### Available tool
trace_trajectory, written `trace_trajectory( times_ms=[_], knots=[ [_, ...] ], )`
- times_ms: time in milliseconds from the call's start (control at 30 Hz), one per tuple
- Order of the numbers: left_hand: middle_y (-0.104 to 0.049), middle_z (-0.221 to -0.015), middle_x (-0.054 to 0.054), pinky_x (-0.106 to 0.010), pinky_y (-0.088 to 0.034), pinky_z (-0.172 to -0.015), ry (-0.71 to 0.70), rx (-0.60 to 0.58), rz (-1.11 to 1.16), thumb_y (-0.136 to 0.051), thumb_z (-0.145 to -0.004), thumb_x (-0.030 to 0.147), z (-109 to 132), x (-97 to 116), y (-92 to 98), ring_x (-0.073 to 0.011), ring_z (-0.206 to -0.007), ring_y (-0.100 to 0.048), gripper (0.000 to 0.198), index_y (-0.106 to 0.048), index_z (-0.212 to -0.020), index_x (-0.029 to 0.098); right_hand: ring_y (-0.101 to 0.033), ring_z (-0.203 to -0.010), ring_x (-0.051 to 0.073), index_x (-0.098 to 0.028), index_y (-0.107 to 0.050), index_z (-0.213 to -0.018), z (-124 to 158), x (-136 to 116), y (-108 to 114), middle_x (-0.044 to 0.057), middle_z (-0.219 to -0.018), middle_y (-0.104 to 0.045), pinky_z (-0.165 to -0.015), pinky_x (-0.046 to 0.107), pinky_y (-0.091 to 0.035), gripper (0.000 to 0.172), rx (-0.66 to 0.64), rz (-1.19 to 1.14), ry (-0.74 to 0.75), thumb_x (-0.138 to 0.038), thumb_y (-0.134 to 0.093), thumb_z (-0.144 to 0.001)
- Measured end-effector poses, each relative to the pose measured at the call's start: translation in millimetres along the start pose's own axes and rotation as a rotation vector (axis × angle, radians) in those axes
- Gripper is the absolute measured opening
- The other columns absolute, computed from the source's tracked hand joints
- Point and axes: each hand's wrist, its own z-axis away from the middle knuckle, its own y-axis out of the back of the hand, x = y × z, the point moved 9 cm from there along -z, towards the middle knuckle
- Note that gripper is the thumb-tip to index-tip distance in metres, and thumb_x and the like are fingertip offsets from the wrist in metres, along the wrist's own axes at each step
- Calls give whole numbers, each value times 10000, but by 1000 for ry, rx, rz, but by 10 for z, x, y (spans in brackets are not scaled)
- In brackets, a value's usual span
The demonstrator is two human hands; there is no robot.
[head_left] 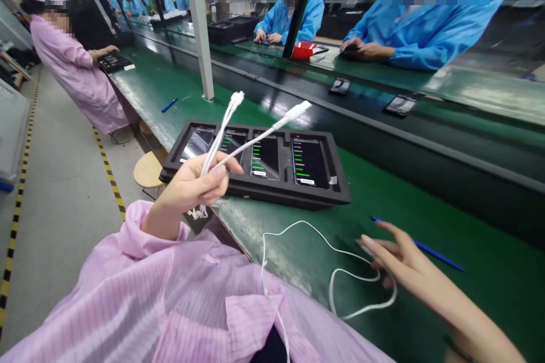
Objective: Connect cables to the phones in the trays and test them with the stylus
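Note:
My left hand [200, 181] is closed around a bundle of white cables [219, 139]. Their white plug ends stick up out of the grip, with one cable [268, 136] slanting off to the right. Beneath and behind that hand lies a black foam tray [272, 195] holding several phones [309, 161], their dark screens lit with green bars. Low over the bench on the right, my right hand [400, 255] has its fingers at a thin white cord [298, 224]. The cord appears pinched, though blur hides part of the grip. Its loops run back across my pink smock.
Close by my right hand, a blue pen [438, 255] rests on the green bench [481, 306]. Another blue pen [169, 105] lies farther left. Phones [401, 105] sit on the dark central strip. Co-workers in blue sit opposite; one in pink stands left. A grey post [198, 28] rises behind the tray.

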Motion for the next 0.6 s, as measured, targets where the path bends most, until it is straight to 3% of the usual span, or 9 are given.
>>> trace_trajectory(
  times_ms=[33,100,167,267,300,367,433,500,600],
  knots=[
    [-337,-480,111,-150,-162,-333,20,-46,43,-678,-870,462,-49,-69,-143,-26,-343,-184,320,-587,-949,166,-692,-704,392,-240,-647,-1125,17,-66,107,225,-939,-714,-530,532,-561,694,135,201,28,-668,-715,-583],
    [-325,-482,118,-153,-157,-338,75,-124,120,-673,-865,491,-144,-268,-468,-26,-356,-170,350,-568,-920,162,-584,-1156,484,-172,-559,-1277,79,-285,198,280,-1254,-602,-898,678,-498,944,297,476,76,-811,-617,-584],
    [-329,-478,116,-160,-168,-350,140,-181,178,-648,-871,527,-222,-495,-802,-32,-370,-191,378,-557,-870,160,-508,-1279,455,-184,-511,-1352,130,-539,27,251,-1377,-532,-1027,654,-437,962,176,320,201,-834,-578,-647],
    [-382,-511,89,-164,-252,-399,323,-314,127,-568,-946,411,-253,-839,-1243,-44,-420,-297,287,-558,-812,158,-658,-1109,349,-303,-536,-1350,269,-882,-468,152,-1268,-649,-905,504,-577,826,-279,-155,272,-789,-638,-690],
    [-422,-543,74,-164,-298,-432,381,-380,65,-539,-966,327,-235,-926,-1350,-47,-452,-351,242,-567,-799,154,-684,-1057,327,-331,-553,-1337,315,-996,-579,128,-1213,-684,-844,464,-605,794,-370,-275,269,-779,-653,-690],
    [-499,-631,52,-166,-384,-523,440,-522,-57,-501,-967,182,-181,-1030,-1490,-48,-536,-447,200,-584,-788,146,-723,-928,278,-354,-666,-1169,320,-1193,-652,79,-1024,-746,-739,388,-627,599,-374,-440,248,-749,-655,-719],
    [-527,-695,52,-171,-413,-584,422,-615,-112,-529,-935,120,-150,-1064,-1550,-53,-600,-481,138,-588,-813,148,-729,-780,231,-292,-711,-758,271,-1348,-649,55,-797,-743,-652,323,-620,437,-288,-507,231,-716,-609,-788],
    [-479,-690,67,-176,-399,-566,394,-575,-75,-586,-902,129,-191,-1080,-1520,-58,-587,-454,91,-551,-825,166,-697,-649,199,-215,-534,-471,234,-1463,-696,70,-717,-718,-561,290,-595,609,-256,-450,213,-702,-553,-836],
    [-452,-732,60,-186,-415,-601,341,-421,26,-620,-858,111,-306,-1048,-1407,-66,-636,-472,181,-478,-771,183,-692,-672,211,-202,-490,-460,236,-1566,-884,104,-845,-734,-531,300,-579,644,-357,-310,220,-711,-510,-853]
  ],
)
